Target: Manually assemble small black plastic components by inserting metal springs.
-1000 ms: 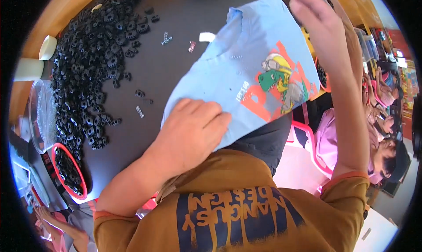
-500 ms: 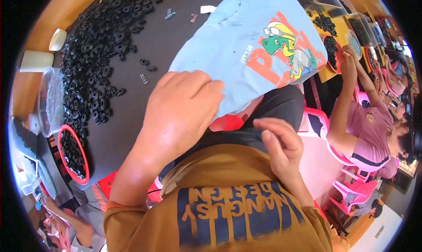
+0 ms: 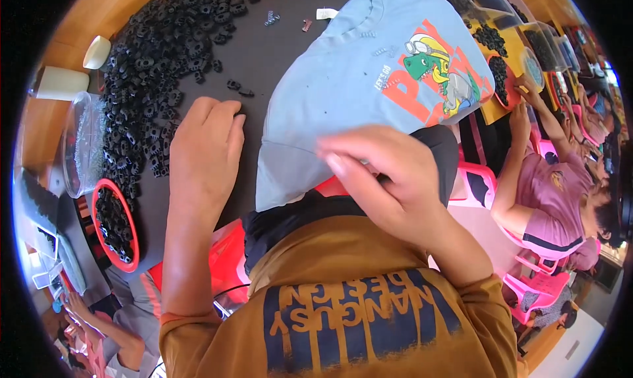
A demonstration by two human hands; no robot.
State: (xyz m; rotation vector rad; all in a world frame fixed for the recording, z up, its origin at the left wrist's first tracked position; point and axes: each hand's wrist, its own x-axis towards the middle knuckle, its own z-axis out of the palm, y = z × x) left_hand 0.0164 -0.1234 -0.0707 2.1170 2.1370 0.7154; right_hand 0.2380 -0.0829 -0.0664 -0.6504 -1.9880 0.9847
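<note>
My left hand is over the dark table, at the right edge of a pile of small black plastic claw-clip pieces. Its fingers curl down and inward; their tips and anything in them are hidden. Above the lower part of a pale blue T-shirt is my right hand, thumb and forefinger drawn together. Whatever that pinch holds, if anything, cannot be made out. The shirt lies over the table edge and my lap. A few small metal springs rest on it. Two loose black pieces lie beyond my left hand.
At the left are a red-rimmed tray of black pieces and a clear tub of springs. Another spring lies on the far table. A co-worker sits at the right, hands by a red tray.
My left hand has moved left, off the shirt's edge to the table where a loose spring was visible. My right hand has risen from my lap to over the shirt, its fingers drawing together.
</note>
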